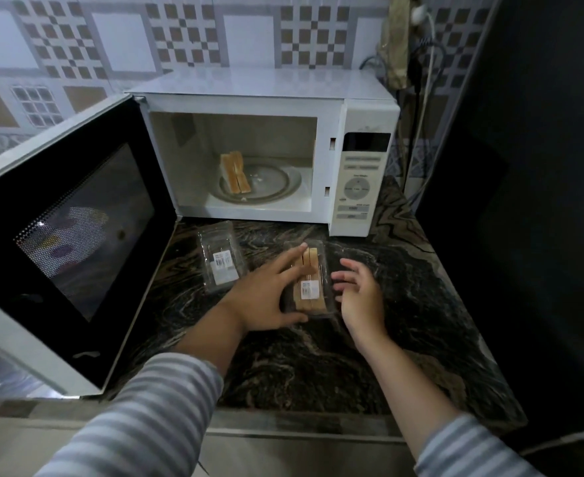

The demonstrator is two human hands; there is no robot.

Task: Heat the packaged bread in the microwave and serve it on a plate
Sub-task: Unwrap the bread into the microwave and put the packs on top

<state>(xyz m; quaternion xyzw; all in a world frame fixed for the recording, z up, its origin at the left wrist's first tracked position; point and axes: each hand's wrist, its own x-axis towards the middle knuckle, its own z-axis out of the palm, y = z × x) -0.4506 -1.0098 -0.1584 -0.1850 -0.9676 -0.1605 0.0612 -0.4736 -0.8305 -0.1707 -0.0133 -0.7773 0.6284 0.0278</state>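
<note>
A white microwave (363, 108) stands at the back of the counter with its door (60, 215) swung wide open to the left. Inside, unwrapped bread slices (235, 173) lie on the glass turntable (277, 187). A clear plastic pack holding bread (313, 287) lies on the counter in front. My left hand (266, 294) holds this pack from the left, fingers along its top and thumb at its near end. My right hand (359, 290) hovers just to its right, fingers relaxed and apart from it. An empty clear pack (220, 259) lies to the left.
The dark marbled counter (404, 321) runs to a front edge near me. A black wall or appliance side (524, 166) bounds the right. Cables (425, 63) hang behind the microwave. The open door takes up the space on the left.
</note>
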